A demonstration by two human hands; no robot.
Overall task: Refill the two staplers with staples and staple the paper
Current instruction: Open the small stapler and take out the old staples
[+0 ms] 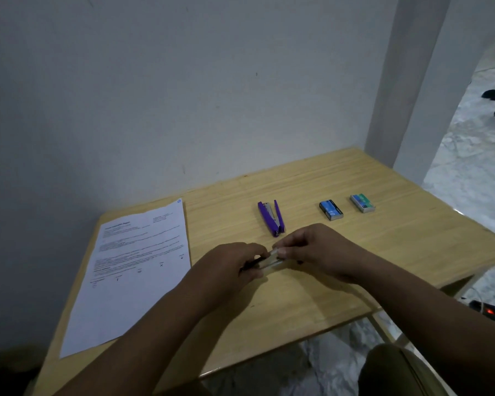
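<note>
Low over the bench (312, 295), my left hand (229, 264) has a steadying grip on the dark stapler (266, 263) while my right hand (312, 250) pinches its metal end for loading; paper (132, 281) lies left.

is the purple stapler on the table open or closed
Open. The purple stapler lies on the table with its two arms spread in a V, joined at the near end, and the metal staple channel exposed between them.
</note>
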